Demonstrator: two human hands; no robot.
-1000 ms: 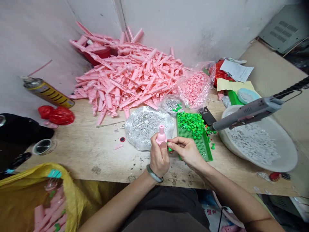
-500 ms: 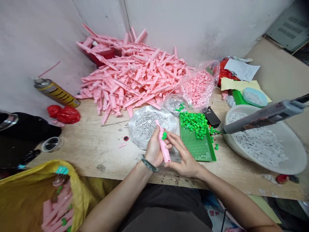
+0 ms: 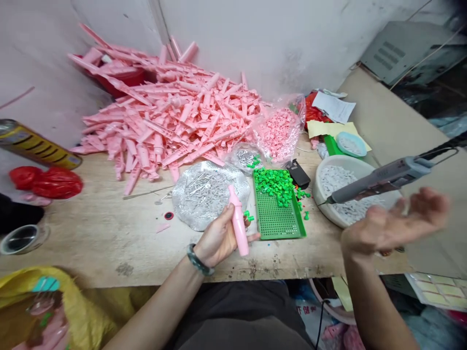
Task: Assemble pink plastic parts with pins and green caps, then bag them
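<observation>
My left hand [image 3: 219,237] is closed around a pink plastic tube [image 3: 238,224], held upright over the wooden table [image 3: 109,233], with a small green cap [image 3: 248,215] showing beside it. My right hand [image 3: 396,223] is raised at the right, fingers spread and empty, just below the grey power screwdriver [image 3: 379,177] that hangs on a cable. A green perforated tray [image 3: 277,221] with a heap of green caps [image 3: 272,181] lies just right of my left hand. A clear bag of metal pins [image 3: 204,192] sits behind it.
A big pile of pink plastic parts [image 3: 171,116] fills the back corner. A bag of small pink pieces [image 3: 279,129], a white bowl of white parts [image 3: 350,187], a spray can [image 3: 34,146], red bags [image 3: 47,181] and a yellow sack [image 3: 44,311] surround the work spot.
My right hand has let go of the pink tube and swung out to the right toward the hanging screwdriver. My left hand keeps the tube. The view has shifted right.
</observation>
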